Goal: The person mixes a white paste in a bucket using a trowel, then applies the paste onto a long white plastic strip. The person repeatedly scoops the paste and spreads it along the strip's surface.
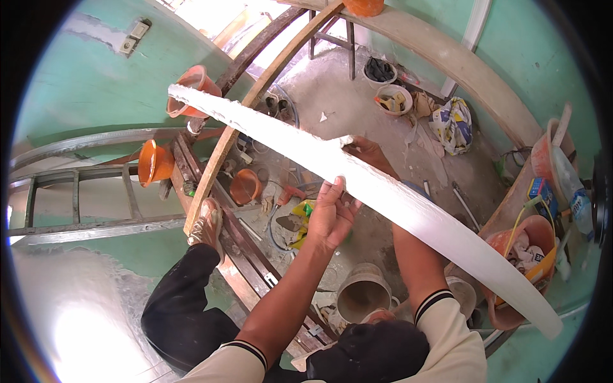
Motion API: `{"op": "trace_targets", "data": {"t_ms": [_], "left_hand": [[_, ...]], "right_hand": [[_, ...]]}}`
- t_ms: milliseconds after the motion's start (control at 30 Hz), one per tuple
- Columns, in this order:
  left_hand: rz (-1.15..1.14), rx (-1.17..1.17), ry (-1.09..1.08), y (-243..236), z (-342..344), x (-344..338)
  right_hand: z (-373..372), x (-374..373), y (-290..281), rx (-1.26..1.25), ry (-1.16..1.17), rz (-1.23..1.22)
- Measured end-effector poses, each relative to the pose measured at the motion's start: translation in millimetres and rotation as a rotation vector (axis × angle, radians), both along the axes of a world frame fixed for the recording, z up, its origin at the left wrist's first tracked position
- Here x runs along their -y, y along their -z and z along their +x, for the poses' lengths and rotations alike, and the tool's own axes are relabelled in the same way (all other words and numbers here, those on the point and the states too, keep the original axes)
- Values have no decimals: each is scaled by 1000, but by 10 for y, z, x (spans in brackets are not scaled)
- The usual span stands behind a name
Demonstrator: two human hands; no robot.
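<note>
A long white plaster cornice strip (408, 207) slants across the view from upper left to lower right. Rough white paste lines its far edge, thickest toward the upper-left end. My left hand (333, 214) is closed on the near edge around mid-length, thumb on the white face. Passing beneath the strip, my right arm brings my right hand (373, 156) up at the far edge. Its fingers curl there beside a small lump of white paste (345, 140); the strip hides part of this hand.
My shoe (207, 225) rests on a wooden plank below. An orange bucket (155, 163) and a metal ladder (76, 198) are at left. Buckets, bags and tools litter the floor. A plaster-stained bucket (364, 295) lies below the strip, and a bucket (543, 239) with a yellow handle stands at right.
</note>
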State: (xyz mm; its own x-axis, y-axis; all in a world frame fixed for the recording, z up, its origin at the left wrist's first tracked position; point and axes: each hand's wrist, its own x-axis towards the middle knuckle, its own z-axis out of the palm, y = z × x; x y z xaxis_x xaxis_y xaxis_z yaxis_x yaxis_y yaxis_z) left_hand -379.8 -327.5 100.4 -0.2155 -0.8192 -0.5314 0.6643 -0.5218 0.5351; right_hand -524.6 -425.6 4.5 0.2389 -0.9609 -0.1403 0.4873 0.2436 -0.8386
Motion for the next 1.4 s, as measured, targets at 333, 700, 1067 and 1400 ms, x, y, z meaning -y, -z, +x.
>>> {"op": "trace_targets", "data": {"t_ms": [333, 700, 1067, 1400], "left_hand": [[36, 22, -43, 8, -17, 22], [13, -38, -32, 92, 18, 34], [40, -19, -99, 94, 11, 0], [11, 18, -67, 67, -59, 14]], "right_hand": [[-856, -654, 310, -137, 128, -376], [-473, -377, 85, -126, 157, -462], [-816, -961, 26, -4, 217, -228], [-1369, -1626, 541, -58, 378, -397]]}}
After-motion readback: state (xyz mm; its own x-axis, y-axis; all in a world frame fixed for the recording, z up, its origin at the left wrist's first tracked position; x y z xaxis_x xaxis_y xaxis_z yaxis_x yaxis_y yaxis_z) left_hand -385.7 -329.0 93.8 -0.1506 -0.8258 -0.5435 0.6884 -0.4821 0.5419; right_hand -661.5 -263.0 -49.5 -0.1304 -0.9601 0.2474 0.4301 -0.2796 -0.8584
